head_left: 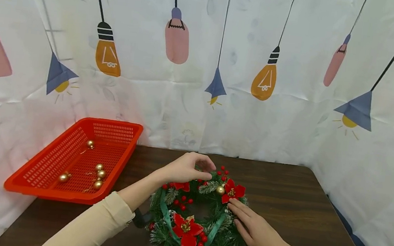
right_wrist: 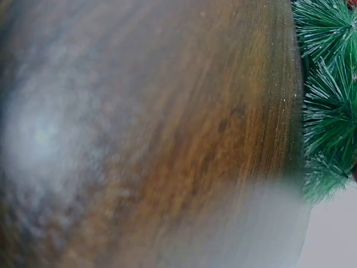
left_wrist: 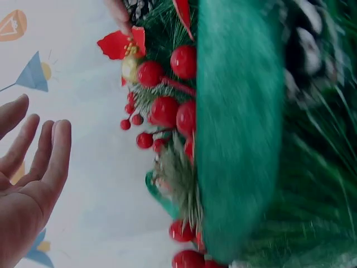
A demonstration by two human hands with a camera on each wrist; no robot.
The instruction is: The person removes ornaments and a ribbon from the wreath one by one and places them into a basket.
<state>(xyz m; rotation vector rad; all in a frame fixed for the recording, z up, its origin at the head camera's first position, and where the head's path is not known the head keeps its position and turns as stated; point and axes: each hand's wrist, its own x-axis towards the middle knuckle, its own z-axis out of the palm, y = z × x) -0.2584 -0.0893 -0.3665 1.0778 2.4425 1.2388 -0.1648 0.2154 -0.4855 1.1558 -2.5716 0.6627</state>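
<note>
A Christmas wreath [head_left: 162,237] of frosted green sprigs lies on the dark wooden table, trimmed with red poinsettias [head_left: 187,232], red berries and green ribbon [left_wrist: 240,128]. One gold ball [head_left: 220,190] sits at its upper right, beside another poinsettia [head_left: 234,191]. My left hand [head_left: 189,169] hovers over the wreath's far side with loosely bent fingers and nothing in them; the left wrist view shows that hand [left_wrist: 36,173] apart from the berries. Along the right edge, my right hand [head_left: 257,231] rests on the wreath, fingers straight, fingertips by that poinsettia. The right wrist view does not show the hand.
A red plastic basket [head_left: 37,191] stands at the table's left, with several gold balls [head_left: 63,178] inside. A dark band circles my left wrist, near the wreath's left side. Behind the table [head_left: 297,205] hangs a white curtain [head_left: 191,110] printed with lamps.
</note>
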